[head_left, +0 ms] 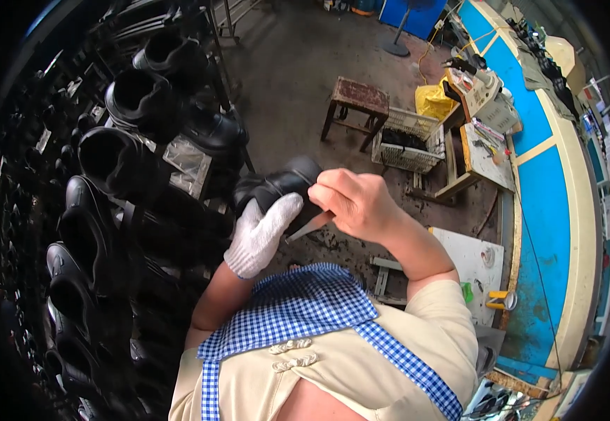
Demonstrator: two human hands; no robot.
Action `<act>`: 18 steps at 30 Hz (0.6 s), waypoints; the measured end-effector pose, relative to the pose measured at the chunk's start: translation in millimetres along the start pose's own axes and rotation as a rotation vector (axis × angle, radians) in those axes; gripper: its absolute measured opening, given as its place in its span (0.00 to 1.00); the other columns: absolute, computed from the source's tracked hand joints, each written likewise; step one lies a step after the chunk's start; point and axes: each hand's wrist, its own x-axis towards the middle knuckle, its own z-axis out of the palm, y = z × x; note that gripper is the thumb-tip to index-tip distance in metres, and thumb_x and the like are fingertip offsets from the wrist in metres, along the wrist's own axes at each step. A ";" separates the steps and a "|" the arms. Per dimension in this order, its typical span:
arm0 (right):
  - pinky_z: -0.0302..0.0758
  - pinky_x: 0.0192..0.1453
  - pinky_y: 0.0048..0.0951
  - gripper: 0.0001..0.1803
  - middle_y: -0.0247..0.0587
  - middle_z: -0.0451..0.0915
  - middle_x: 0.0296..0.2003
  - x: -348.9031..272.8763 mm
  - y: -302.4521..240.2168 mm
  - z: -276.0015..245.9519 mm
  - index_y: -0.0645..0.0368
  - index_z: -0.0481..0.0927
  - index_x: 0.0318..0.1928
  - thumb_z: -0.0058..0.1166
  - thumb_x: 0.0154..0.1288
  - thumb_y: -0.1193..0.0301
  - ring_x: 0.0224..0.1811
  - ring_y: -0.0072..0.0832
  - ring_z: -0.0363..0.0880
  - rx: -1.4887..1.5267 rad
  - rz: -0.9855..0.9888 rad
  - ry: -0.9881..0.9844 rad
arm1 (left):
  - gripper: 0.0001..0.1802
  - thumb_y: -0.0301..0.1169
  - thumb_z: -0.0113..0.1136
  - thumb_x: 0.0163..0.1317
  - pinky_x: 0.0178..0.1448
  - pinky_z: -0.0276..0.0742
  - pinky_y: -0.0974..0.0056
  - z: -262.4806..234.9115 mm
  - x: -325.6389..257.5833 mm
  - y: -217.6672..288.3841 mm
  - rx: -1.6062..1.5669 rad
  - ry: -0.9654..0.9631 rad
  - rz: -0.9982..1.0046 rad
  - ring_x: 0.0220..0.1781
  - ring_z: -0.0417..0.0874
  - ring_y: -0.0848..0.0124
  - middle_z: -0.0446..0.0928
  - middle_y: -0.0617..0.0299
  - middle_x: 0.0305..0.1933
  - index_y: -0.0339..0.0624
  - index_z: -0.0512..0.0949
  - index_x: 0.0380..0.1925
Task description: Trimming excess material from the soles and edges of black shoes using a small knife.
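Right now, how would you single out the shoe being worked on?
Start at the rack of black shoes on the left. The black shoe is off the rack, in mid-air, gripped by the white-gloved left hand, the bare right hand holding a thin tool against it.

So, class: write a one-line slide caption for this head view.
Gloved left hand steadies a black shoe while the bare right hand works it with a blade.
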 end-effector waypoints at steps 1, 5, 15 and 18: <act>0.76 0.25 0.25 0.17 0.31 0.72 0.37 -2.8 -3.1 5.2 0.54 0.75 0.39 0.65 0.47 0.72 0.28 0.25 0.78 0.068 0.053 0.024 | 0.17 0.31 0.51 0.70 0.54 0.73 0.69 -2.1 0.0 -3.9 0.009 -0.042 0.054 0.49 0.77 0.76 0.78 0.63 0.48 0.37 0.74 0.55; 0.75 0.25 0.27 0.14 0.35 0.72 0.35 -3.6 -10.9 15.2 0.55 0.73 0.38 0.65 0.52 0.76 0.26 0.29 0.78 0.168 0.185 0.143 | 0.17 0.32 0.54 0.68 0.56 0.72 0.67 -4.3 -3.7 -1.4 0.156 0.024 -0.028 0.50 0.76 0.73 0.77 0.62 0.50 0.36 0.75 0.53; 0.63 0.34 0.20 0.03 0.34 0.70 0.33 -9.7 -3.0 37.8 0.60 0.74 0.36 0.54 0.67 0.78 0.30 0.19 0.65 0.623 0.564 0.477 | 0.20 0.33 0.53 0.69 0.61 0.71 0.65 14.0 5.1 -11.0 -0.116 0.126 0.107 0.55 0.76 0.71 0.76 0.59 0.53 0.34 0.71 0.58; 0.69 0.34 0.24 0.03 0.37 0.73 0.31 -3.8 1.7 29.3 0.62 0.75 0.37 0.57 0.65 0.79 0.30 0.24 0.71 0.731 0.495 0.450 | 0.26 0.39 0.49 0.71 0.67 0.69 0.60 9.2 10.5 -18.4 -0.594 0.043 0.014 0.61 0.75 0.65 0.73 0.54 0.60 0.33 0.66 0.63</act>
